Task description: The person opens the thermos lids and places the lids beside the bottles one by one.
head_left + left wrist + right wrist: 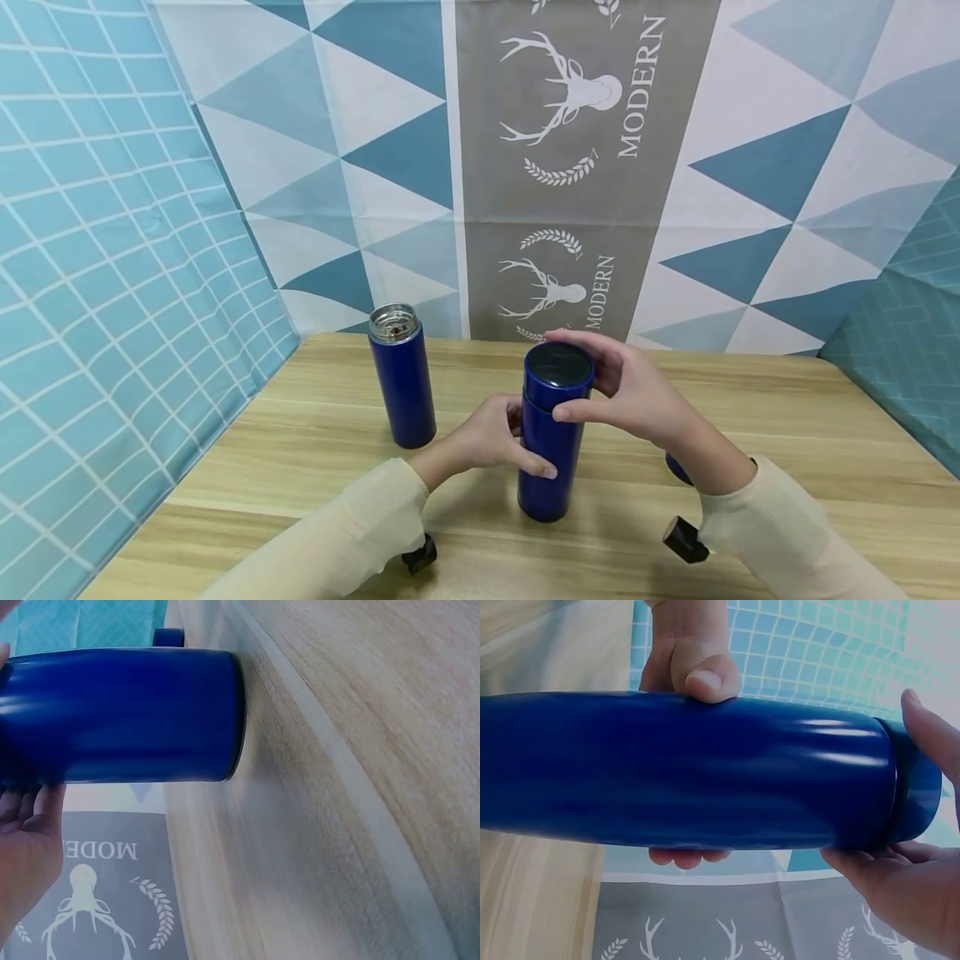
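Note:
A blue thermos flask (550, 458) stands upright on the wooden table, in front of me. My left hand (491, 433) grips its body from the left, thumb across the front and fingers behind. On its top sits a blue lid (558, 372) with a glossy black top. My right hand (637, 387) holds that lid from the right between thumb and fingers. A dark seam (897, 780) shows between lid and body in the right wrist view. To the left, a second blue flask (405, 387) stands without a lid, its steel mouth exposed.
A small blue round piece (677, 468) lies on the table (315, 508), partly hidden behind my right forearm. A patterned cloth (397, 167) hangs along the back edge, with blue tiled sheeting (97, 250) at the left. Black pieces (684, 540) show at both sleeves.

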Demonstrator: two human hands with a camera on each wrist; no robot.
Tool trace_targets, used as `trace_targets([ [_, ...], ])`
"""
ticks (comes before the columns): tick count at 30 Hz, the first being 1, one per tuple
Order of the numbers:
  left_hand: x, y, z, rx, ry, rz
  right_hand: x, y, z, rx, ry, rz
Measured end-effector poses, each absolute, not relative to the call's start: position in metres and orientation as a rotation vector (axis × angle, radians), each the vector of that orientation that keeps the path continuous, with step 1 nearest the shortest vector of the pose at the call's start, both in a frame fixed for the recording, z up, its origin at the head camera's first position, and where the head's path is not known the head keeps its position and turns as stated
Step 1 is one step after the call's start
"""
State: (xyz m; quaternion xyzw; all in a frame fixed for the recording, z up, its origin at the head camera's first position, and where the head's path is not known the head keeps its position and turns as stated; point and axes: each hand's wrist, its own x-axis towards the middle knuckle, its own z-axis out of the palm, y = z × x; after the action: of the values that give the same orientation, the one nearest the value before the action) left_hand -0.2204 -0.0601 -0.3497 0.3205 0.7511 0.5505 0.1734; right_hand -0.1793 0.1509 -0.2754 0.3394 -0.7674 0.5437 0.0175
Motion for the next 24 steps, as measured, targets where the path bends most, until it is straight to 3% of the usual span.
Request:
trace_targets([
  [24,-0.223,-0.06,-0.352,0.925,2.123,1.555,-0.198,0.163,-0.279,1.191,-2.369,1.796],
])
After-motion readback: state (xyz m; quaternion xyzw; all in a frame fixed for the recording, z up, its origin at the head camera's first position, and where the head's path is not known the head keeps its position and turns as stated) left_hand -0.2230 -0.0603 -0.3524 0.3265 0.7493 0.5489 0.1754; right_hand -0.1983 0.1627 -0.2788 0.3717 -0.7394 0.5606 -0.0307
